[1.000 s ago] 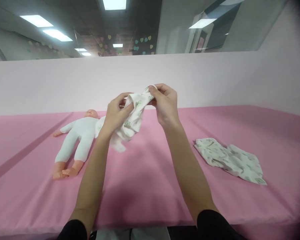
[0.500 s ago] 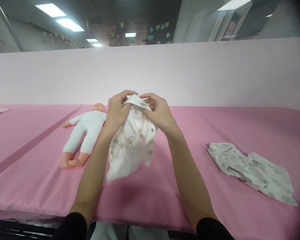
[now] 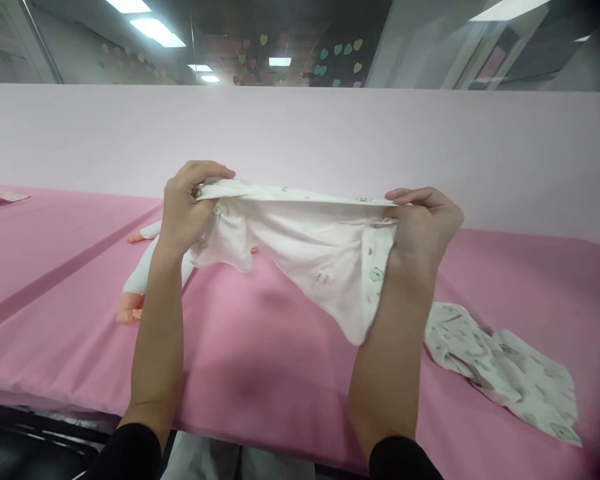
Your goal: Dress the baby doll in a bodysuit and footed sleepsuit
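A white baby garment [image 3: 305,233] with small printed figures is stretched sideways in the air between my two hands. My left hand [image 3: 187,207] is closed on its left end, and my right hand [image 3: 420,223] pinches its right end. The upper edge runs nearly straight from hand to hand, while the lower part hangs loose and uneven. Behind my left forearm lies a baby doll [image 3: 140,273] in a white suit; its head and most of its body are hidden by my arm and the cloth.
A second printed white garment [image 3: 505,373] lies crumpled at the right on the pink padded surface [image 3: 260,373]. Some pale cloth [image 3: 0,199] rests at the far left. A white wall [image 3: 300,127] rises behind, with a window above it.
My hands have moved well apart, left hand leftward and right hand rightward. The garment has gone from bunched to stretched wide. More of the doll is now covered from view.
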Demonstrator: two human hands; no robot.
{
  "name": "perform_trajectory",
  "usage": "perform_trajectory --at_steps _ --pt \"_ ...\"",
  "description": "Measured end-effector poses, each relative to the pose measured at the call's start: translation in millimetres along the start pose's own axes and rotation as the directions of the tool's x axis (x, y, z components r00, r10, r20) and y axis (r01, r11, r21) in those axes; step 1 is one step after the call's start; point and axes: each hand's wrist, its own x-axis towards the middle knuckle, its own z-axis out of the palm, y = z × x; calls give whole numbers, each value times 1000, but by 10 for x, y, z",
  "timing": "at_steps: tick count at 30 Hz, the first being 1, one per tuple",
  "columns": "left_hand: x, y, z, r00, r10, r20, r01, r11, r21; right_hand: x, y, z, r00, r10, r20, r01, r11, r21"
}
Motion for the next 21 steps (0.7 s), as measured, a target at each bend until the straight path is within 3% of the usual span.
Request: perform_trajectory --at_steps 3,7,10,13,15,17,18,19,21 --pt "-24 63 -44 998 -36 43 43 985 -168 56 -25 -217 994 -46 101 57 993 -103" --pt "-27 1 -57 948 -203 246 279 902 -331 60 -159 -504 952 -105 286 154 976 -155" --pt "2 -286 71 896 -290 336 378 896 -234 119 -150 -609 909 60 413 39 973 -228" --pt "-50 -768 380 858 -357 369 385 923 -2 244 194 -547 825 256 504 -42 917 -397" --pt "-163 -1121 624 784 -433 445 357 901 248 311 591 -436 752 370 545 11 820 -572" --pt "-315 -1431 827 660 -593 461 378 792 479 330 1008 -316 649 573 500 129 565 -815" --pt "-392 -1557 899 631 -610 479 385 783 489 322 1189 -265 628 647 432 171 426 -888" --pt "-459 -1662 950 608 -623 492 395 775 494 306 1338 -226 597 693 404 198 360 -911" --pt "-553 -1814 991 584 -625 518 423 779 462 273 1528 -179 582 718 382 207 323 -923"
